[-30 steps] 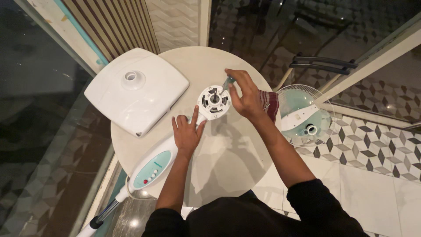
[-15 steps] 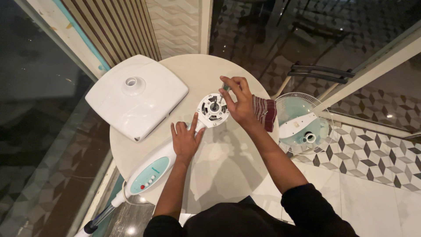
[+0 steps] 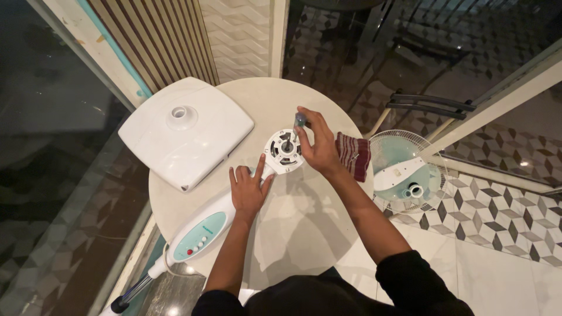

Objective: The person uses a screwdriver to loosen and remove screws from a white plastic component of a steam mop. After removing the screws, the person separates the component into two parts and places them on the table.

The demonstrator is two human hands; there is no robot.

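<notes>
One white plastic fan motor housing (image 3: 285,151), round, face up with dark centre, lying mid-surface on its white neck with teal control panel (image 3: 199,234). My left hand (image 3: 249,188) lies flat on the neck, fingers spread. My right hand (image 3: 319,146) pinches a small dark knob (image 3: 300,120) above the housing. Round cream surface (image 3: 304,234); white square base (image 3: 186,131); patterned tile floor (image 3: 503,222).

Right hand (image 3: 319,146) raised off motor housing (image 3: 284,150) since a second ago; small grey cap (image 3: 300,120) now pinched in fingers (image 3: 304,126) above it.
</notes>
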